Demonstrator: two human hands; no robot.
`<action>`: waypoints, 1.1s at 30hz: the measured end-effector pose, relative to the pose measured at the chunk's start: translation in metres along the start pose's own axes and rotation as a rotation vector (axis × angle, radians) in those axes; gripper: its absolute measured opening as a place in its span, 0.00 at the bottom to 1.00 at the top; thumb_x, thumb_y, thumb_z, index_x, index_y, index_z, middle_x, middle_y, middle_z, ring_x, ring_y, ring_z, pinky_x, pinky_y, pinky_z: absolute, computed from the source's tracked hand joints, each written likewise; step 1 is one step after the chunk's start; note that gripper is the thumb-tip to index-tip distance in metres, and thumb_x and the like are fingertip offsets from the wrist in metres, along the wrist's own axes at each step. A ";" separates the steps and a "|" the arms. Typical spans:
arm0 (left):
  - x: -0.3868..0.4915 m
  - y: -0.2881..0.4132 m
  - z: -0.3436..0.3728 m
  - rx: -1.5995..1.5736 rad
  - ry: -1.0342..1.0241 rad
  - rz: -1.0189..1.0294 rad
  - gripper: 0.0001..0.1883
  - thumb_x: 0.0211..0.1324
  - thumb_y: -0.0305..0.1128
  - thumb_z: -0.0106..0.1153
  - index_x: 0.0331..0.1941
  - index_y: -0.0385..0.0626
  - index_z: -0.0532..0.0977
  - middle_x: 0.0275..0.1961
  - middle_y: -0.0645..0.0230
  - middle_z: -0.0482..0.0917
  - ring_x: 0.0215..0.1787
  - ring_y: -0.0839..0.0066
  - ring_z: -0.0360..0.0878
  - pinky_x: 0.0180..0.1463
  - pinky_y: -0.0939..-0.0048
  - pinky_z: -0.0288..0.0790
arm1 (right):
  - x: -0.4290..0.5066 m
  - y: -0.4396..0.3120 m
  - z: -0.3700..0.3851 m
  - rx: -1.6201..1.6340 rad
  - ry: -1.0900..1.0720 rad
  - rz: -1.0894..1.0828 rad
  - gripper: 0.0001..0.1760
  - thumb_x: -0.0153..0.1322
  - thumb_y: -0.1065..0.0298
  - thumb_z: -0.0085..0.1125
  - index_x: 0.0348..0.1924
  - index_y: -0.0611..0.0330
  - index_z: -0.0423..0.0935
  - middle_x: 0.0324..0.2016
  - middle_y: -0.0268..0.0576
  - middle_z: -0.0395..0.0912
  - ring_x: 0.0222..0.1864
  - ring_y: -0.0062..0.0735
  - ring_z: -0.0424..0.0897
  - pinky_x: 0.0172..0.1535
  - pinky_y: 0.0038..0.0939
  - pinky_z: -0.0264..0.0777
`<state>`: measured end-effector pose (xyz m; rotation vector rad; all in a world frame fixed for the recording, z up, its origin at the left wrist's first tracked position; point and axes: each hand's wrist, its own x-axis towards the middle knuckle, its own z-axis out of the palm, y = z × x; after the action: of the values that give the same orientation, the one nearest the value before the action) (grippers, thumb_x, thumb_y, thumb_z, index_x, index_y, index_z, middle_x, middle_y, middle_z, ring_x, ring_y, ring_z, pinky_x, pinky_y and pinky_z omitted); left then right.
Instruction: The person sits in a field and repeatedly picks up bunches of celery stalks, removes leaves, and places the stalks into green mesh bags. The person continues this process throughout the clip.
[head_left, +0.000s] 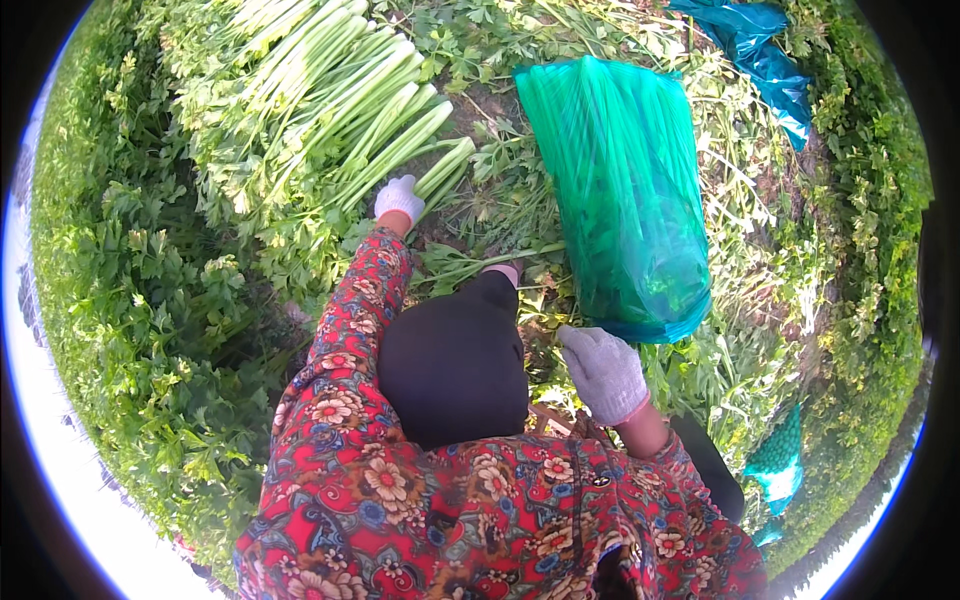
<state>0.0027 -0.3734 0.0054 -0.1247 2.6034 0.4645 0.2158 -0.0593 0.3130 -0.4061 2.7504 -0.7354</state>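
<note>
In a white knit glove, my left hand (400, 198) reaches out to the near end of a row of celery. Its fingers are curled at a celery bunch (444, 171), whose pale base points away from me; the fingertips are hidden. More cut celery bunches (352, 94) lie side by side beyond, their leaves to the left. My right hand (602, 373), gloved too, is bent near my body, just below the end of a green plastic bag (622, 187). The bag is full of celery, with stalks at the far end and leaves nearer me. No object shows in the right hand.
Blue plastic bags (757, 56) lie at the far right. A green netted or dotted bag (776, 457) is at the lower right. Standing celery plants (172, 277) line the left side, and more grow on the right. Loose leaves and trimmings (742, 195) cover the ground beside the bag.
</note>
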 end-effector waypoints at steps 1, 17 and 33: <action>-0.009 0.000 0.001 -0.057 -0.028 0.037 0.25 0.51 0.47 0.67 0.51 0.48 0.78 0.49 0.48 0.84 0.54 0.48 0.82 0.58 0.53 0.75 | 0.002 -0.001 0.000 -0.024 -0.024 0.013 0.13 0.72 0.69 0.61 0.50 0.55 0.78 0.34 0.48 0.81 0.37 0.51 0.83 0.39 0.47 0.77; -0.240 0.070 -0.175 -0.267 0.325 0.656 0.20 0.54 0.42 0.71 0.49 0.49 0.79 0.45 0.60 0.84 0.48 0.56 0.83 0.52 0.56 0.76 | 0.041 -0.033 -0.059 0.768 0.104 0.299 0.40 0.72 0.50 0.67 0.70 0.62 0.65 0.51 0.50 0.81 0.48 0.38 0.83 0.53 0.39 0.79; -0.356 0.219 -0.207 -0.738 1.015 1.084 0.10 0.58 0.26 0.66 0.44 0.44 0.80 0.39 0.60 0.84 0.41 0.60 0.81 0.56 0.55 0.76 | -0.065 -0.026 -0.123 1.807 0.353 -0.139 0.26 0.80 0.55 0.50 0.63 0.67 0.68 0.57 0.59 0.78 0.48 0.60 0.85 0.47 0.44 0.86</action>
<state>0.1845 -0.2379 0.4134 1.1321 3.0017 2.1874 0.2416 -0.0043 0.4413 0.0019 1.1897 -2.8441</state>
